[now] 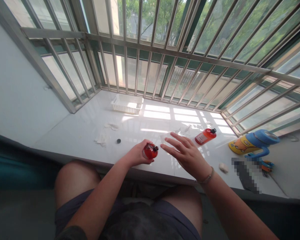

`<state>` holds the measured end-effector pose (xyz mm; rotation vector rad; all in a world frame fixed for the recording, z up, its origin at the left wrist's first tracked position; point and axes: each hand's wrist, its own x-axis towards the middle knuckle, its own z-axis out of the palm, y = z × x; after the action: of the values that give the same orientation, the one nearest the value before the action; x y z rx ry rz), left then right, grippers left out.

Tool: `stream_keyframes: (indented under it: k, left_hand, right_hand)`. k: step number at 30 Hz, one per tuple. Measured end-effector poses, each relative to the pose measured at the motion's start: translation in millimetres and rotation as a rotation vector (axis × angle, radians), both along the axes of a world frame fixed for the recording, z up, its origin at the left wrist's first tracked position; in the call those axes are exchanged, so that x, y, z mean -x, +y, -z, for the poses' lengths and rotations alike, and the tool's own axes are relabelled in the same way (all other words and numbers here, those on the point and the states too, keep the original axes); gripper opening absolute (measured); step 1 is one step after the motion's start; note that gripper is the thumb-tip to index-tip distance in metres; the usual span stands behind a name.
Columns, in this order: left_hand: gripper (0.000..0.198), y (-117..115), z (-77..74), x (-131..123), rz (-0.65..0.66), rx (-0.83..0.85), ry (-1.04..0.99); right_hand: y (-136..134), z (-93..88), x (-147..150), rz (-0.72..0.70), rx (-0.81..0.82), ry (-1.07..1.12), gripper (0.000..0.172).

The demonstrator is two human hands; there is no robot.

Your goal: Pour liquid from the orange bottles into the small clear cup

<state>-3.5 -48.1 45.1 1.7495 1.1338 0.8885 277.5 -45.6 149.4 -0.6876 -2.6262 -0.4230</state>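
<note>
My left hand (137, 154) is closed around a small red bottle (150, 151) with a dark nozzle, held just above the near edge of the white sill (77, 130). My right hand (187, 154) hovers beside it with fingers stretched out and spread, holding nothing, just over a clear plastic wrapper (168, 136). A small black cap (118, 141) lies on the sill to the left. A second red bottle (205, 136) with a black cap and white label lies on its side to the right.
A white plastic basket (127, 104) stands at the back by the window bars. Crumpled white tissues (102, 138) lie on the left. A blue and yellow tape dispenser (255, 144) sits at the right, with a small white lump (223, 167) nearby. My bare knees are below the sill.
</note>
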Motion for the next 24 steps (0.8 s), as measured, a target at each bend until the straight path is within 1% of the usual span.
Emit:
stream_keyframes:
  k: [15,20,24]
  left_hand:
    - [0.074,1.3,0.7,1.0,0.012,-0.016,0.016]
    - [0.074,0.9,0.0,1.3,0.008,-0.016,0.013]
    - [0.073,0.9,0.1,1.6,0.010,-0.021,0.007]
  right_hand:
    - [1.0,-4.6,1.2,-0.018,-0.020,-0.038,0.061]
    - [1.7,-7.4,2.2,-0.029,-0.028,-0.045,0.056]
    - [2.3,-8.4,2.1,-0.032,-0.040,-0.059,0.057]
